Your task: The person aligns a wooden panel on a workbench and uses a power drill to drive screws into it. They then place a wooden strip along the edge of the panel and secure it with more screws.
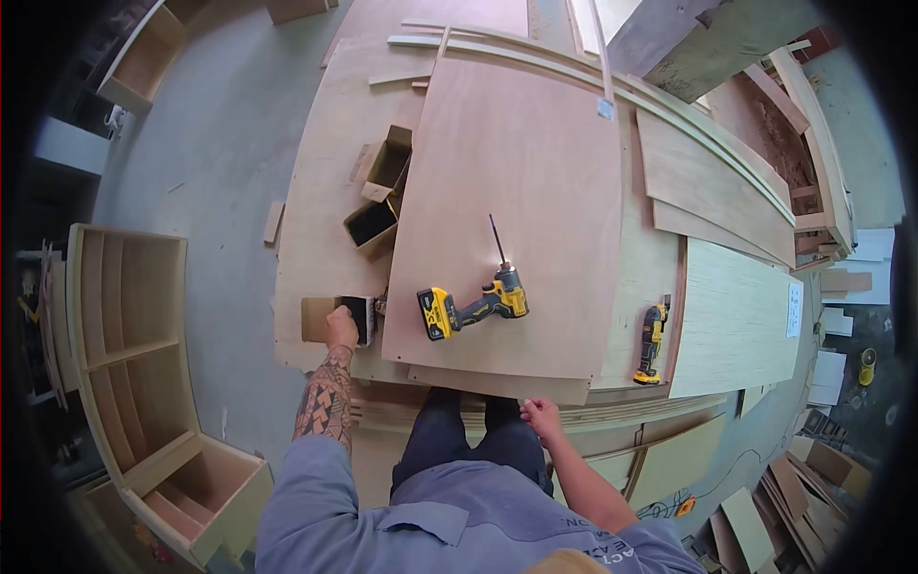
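My left hand (341, 327) is at an open cardboard box (358, 320) with dark contents, at the near left of the plywood. Its fingers are curled at the box; what they grip is too small to tell. Low by the sheet's front edge, my right hand (542, 419) has thumb and fingers pressed together, and anything between them is hidden. A yellow and black cordless drill (475, 301) with a long bit lies on the plywood sheet (521, 163) between and beyond my hands. Farther right lies a yellow and black cordless multi-tool (652, 342).
Two more open cardboard boxes, one of dark small pieces (371, 224) and one deeper (389, 163), lie left of the sheet. Long wood strips (535, 55) cross the far end. A wooden shelf unit (134, 354) stands at left; offcuts (746, 526) are piled on the right.
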Tool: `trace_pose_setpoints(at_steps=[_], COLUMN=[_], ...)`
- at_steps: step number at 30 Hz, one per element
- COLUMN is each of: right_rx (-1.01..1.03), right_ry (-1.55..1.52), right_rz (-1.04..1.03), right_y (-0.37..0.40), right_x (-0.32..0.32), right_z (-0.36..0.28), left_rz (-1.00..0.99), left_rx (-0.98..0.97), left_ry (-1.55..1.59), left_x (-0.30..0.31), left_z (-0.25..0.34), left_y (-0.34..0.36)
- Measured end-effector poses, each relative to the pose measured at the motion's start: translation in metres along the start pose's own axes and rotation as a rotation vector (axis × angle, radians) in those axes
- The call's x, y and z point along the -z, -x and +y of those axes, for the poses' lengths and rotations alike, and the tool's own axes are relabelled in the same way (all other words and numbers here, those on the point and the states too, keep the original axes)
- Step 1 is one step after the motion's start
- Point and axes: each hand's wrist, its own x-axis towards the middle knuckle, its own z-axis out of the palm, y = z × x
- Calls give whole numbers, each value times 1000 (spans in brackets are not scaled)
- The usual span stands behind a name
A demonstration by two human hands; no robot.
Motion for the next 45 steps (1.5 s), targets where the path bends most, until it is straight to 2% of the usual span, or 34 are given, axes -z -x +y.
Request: trace_pose_setpoints(at_steps=[2,5,7,8,9,11,12,14,16,18,20,21,22,23,24,25,27,29,30,32,34,36,37,38,41,44,45], right_rx=[62,125,226,406,577,526,507,686,580,477,321,301,279,163,49,45,-95,-57,-12,-23,-9,-51,-57,-59,-86,-124,-145], right_ry=[44,11,93,183,272,60,22,59,-40,-137,-211,-256,-442,-598,-753,-776,-1070,-1177,-1259,-1291,-1374,-1395,-1431,-1466,-1563,-1642,-1662], right_rz=[-62,-111,-159,-115,-62,-201,-176,-195,-195,-190,-71,0,68,64,57,66,56,46,33,51,7,-67,-157,-246,-305,-318,-302], right_y=[-5,-6,-10,1,18,60,66,72,57,42,34,35,23,20,14,11,8,-6,-13,-21,-23,-30,-35,-37,-34,-33,-33], right_x=[-9,-29,-48,-62,-75,-94,-102,-108,-101,-87,-65,-52,-49,-39,-28,-18,0,6,8,12,11,4,-1,-7,-29,-43,-48], right_z=[-1,-6,-10,-19,-35,-79,-88,-94,-80,-59,-40,-34,-16,-10,-7,-5,-2,11,15,12,8,7,7,8,0,2,4], left_rz=[-5,97,187,93,-83,-346,-392,-467,-595,-694,-486,-333,-172,-185,-241,-288,-307,-350,-347,-510,-450,-680,-746,-877,-904,-919,-929], left_rx=[-19,-61,-165,-140,-136,-320,-390,-483,-368,-394,-730,-825,-914,-936,-807,-672,-727,-832,-846,-812,-775,-691,-659,-685,-720,-602,-481], left_ry=[-27,-45,159,347,497,520,518,493,575,446,177,66,-41,-52,-200,-348,-294,-170,-191,-74,-159,-115,-171,-77,-182,-54,-17], left_x=[5,16,36,42,38,74,63,45,39,37,16,6,-4,-16,-28,-40,-62,-71,-58,-23,14,68,76,74,88,93,94], left_z=[-1,3,25,43,56,129,147,164,189,212,225,239,254,267,278,285,285,273,275,286,282,299,290,264,253,251,248], left_y=[1,12,39,58,78,147,170,197,207,199,176,164,151,140,129,120,100,81,87,104,128,176,185,184,229,263,269])
